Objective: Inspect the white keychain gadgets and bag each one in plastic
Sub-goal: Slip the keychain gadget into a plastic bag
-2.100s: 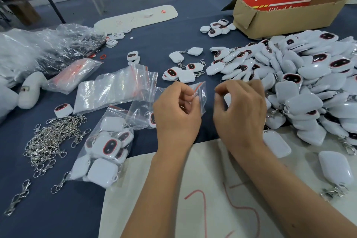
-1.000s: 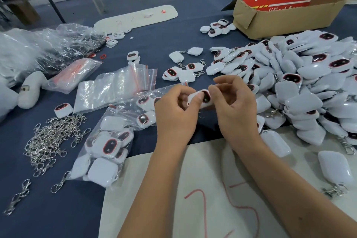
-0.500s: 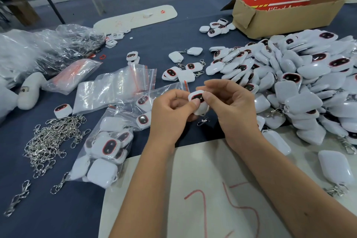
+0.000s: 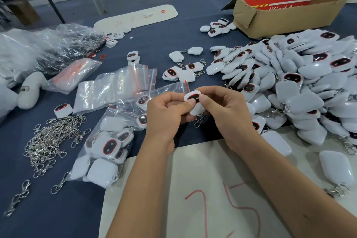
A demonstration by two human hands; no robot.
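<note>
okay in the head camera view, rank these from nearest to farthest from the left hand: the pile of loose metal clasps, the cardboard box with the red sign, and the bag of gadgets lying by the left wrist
From the left hand:
1. The bag of gadgets, just left of the wrist.
2. The pile of loose metal clasps, farther left on the blue cloth.
3. The cardboard box with the red sign, at the far right of the table.

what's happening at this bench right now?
A person is checking one white keychain gadget, pinched between the left hand and right hand, dark screen up, metal clip dangling below. It is not bagged yet. A big unsorted pile lies to the right, bagged gadgets and empty zip bags to the left, loose metal clips further left.
</note>
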